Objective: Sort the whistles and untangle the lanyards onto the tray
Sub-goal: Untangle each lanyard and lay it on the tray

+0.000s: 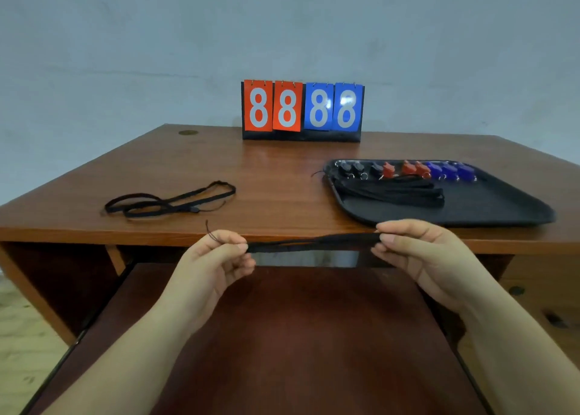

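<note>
A black lanyard [310, 243] is stretched flat in front of the table's near edge. My left hand [216, 257] pinches its thin-cord end and my right hand [411, 251] pinches the other end. A second black lanyard [169, 199] lies loosely looped on the table at the left. The black tray [502, 207] sits at the right. Along its far edge stand black whistles [354, 168], red whistles [408, 168] and blue whistles [448, 171] in a row. In front of them a bundle of straightened lanyards [392, 191] lies on the tray.
A flip scoreboard [303, 110] showing red and blue 8s stands at the back of the brown wooden table [276, 169], against the wall. A pulled-out dark shelf [282, 336] lies below my forearms. A drawer front [533, 289] is at the lower right.
</note>
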### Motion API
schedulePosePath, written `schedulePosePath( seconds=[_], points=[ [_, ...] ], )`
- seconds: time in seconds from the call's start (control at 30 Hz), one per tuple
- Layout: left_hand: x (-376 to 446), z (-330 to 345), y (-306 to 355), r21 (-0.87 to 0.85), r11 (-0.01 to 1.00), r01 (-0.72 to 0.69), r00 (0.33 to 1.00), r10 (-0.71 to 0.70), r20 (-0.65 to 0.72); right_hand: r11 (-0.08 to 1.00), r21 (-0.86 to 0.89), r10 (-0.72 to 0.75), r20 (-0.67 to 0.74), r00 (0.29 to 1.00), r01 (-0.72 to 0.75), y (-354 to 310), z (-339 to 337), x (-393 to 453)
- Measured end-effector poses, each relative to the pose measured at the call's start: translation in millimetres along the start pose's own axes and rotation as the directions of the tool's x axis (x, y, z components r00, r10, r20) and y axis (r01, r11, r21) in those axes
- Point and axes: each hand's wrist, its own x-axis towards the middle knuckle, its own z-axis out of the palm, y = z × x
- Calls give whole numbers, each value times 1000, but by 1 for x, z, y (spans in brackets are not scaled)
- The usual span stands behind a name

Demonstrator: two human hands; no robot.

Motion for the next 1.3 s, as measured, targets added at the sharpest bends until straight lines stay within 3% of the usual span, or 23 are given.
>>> schedulePosePath(
  seconds=[0.1,0.23,0.37,0.5,0.67,0.87,1.13,1.3],
  points=[
    [6,12,10,43,999,-22,1000,22,0,998,-44,-47,-26,999,45,-23,-4,7],
    [23,36,27,187,980,-68,998,64,29,967,-248,-75,-96,993,49,-53,-17,15],
    [42,65,34,316,944,-94,995,75,72,783,-622,-97,-138,986,-10,-68,-45,26],
    [60,94,29,515,846,-140,990,109,90,593,-801,-111,-182,977,-81,-73,-73,37],
    [89,118,19,772,598,-216,973,197,119,446,-881,-43,-197,980,-157,-74,-96,51],
    [104,140,14,887,374,-270,956,211,202,335,-926,44,-172,984,-177,-68,-111,69],
    [125,154,6,937,174,-303,945,178,273,336,-927,-1,-174,985,-164,-65,-123,94],
    [133,152,1,941,139,-310,946,144,290,380,-905,5,-205,979,-192,-64,-125,99]
  ],
)
